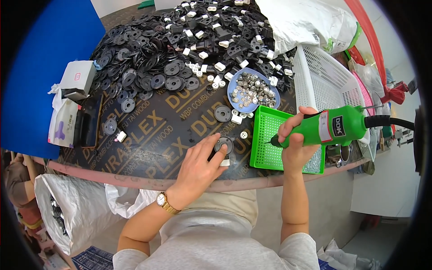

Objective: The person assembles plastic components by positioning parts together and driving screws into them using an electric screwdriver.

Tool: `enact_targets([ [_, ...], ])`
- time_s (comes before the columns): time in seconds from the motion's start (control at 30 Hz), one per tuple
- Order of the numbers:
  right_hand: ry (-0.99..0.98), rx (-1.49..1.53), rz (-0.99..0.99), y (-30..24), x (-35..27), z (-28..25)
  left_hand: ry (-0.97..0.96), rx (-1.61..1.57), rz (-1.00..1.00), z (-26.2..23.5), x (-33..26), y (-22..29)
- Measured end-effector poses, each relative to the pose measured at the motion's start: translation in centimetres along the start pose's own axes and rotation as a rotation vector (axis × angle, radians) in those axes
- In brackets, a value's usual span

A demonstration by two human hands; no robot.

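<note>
My left hand point(197, 165) rests near the table's front edge, its thumb and fingers closed around a black plastic disc point(224, 143) with a white block at its lower side. My right hand point(294, 144) grips a green electric screwdriver point(355, 125), held sideways. Its thin dark tip points left, over a green mesh tray point(255, 157) where small silvery screws lie in the right part. Just beyond my left hand lies another black disc point(222, 113) with a white block point(236, 119) next to it. A loose white round piece point(244, 135) sits to its right.
Black discs point(148, 67) and black parts with white blocks point(225, 27) are heaped at the back. A blue plate point(241, 107) holds silvery round pieces. White baskets point(310, 85) stand right; a phone point(91, 120) and small box point(77, 78) left. Below left hangs a white sack point(74, 198).
</note>
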State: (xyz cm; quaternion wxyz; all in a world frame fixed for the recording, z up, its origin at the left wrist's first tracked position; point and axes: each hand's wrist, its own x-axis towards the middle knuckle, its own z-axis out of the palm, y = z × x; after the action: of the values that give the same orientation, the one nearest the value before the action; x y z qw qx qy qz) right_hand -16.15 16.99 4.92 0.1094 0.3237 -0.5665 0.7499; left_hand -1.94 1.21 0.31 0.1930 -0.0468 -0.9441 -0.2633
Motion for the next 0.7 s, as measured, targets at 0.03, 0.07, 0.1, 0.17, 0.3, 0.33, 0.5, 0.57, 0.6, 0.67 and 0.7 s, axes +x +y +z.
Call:
enact_targets([
  [0.03, 0.009, 0.004, -0.005, 0.1, 0.0, -0.1, 0.001, 0.002, -0.002, 0.0, 0.0, 0.0],
  [0.07, 0.019, 0.007, -0.009, 0.1, -0.1, -0.1, 0.001, 0.003, -0.004, 0.1, -0.1, 0.0],
  [0.1, 0.019, 0.007, -0.009, 0.1, -0.1, 0.0, 0.001, 0.003, -0.003, 0.1, -0.1, 0.0],
  [0.17, 0.016, -0.056, 0.03, 0.1, -0.2, 0.2, 0.0, -0.023, -0.007, 0.0, 0.0, -0.1],
  [0.3, -0.044, -0.216, -0.034, 0.0, -0.2, 0.4, 0.023, -0.054, 0.005, 0.1, 0.0, -0.3],
  [0.33, -0.038, -0.207, -0.032, -0.5, 0.0, 0.6, 0.034, -0.048, 0.005, 0.2, 0.0, -0.3],
  [0.5, 0.027, -0.018, -0.069, -2.8, 1.7, 2.4, 0.051, -0.032, 0.018, 0.5, 0.1, -0.2],
  [0.57, -0.029, 0.126, -0.034, -2.6, 1.6, 4.1, 0.054, -0.022, 0.023, 0.5, 0.1, -0.4],
  [0.6, -0.047, 0.165, 0.008, -2.6, 1.4, 5.2, 0.055, -0.017, 0.031, 0.5, 0.1, -0.4],
  [0.67, -0.132, 0.17, 0.035, -1.8, 0.9, 6.6, 0.061, -0.009, 0.025, 0.5, 0.0, -0.4],
  [0.7, -0.144, 0.207, 0.054, -1.4, 0.6, 7.2, 0.064, -0.003, 0.021, 0.5, 0.0, -0.4],
])
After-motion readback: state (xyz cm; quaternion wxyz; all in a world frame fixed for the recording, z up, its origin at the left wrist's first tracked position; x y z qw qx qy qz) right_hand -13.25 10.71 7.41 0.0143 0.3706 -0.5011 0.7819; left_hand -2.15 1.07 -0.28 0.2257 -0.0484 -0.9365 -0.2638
